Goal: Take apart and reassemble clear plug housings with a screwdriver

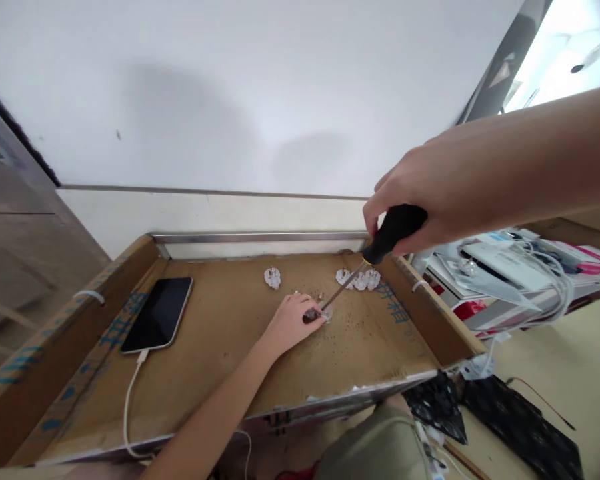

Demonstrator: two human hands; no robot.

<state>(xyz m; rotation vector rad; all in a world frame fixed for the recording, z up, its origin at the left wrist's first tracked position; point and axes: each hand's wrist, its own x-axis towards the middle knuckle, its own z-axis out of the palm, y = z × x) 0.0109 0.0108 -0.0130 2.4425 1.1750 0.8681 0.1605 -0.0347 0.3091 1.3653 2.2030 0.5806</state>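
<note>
My right hand is wrapped around the black handle of a screwdriver. Its metal shaft slants down and left to the fingertips of my left hand. Those fingers are closed around a small whitish piece, mostly covered, and a dark rounded bit shows beside them. The screwdriver's tip meets this spot, but exactly what it touches is hidden. Behind, a white scalloped piece with metal prongs, like the inside of a plug, lies by itself. Several similar pieces are grouped beyond the screwdriver shaft.
A cardboard tray with raised sides forms the work surface, with dark crumbs scattered near my hands. On the left lies a phone with a white cable. A white wall rises behind. Cluttered boxes and cables stand at right.
</note>
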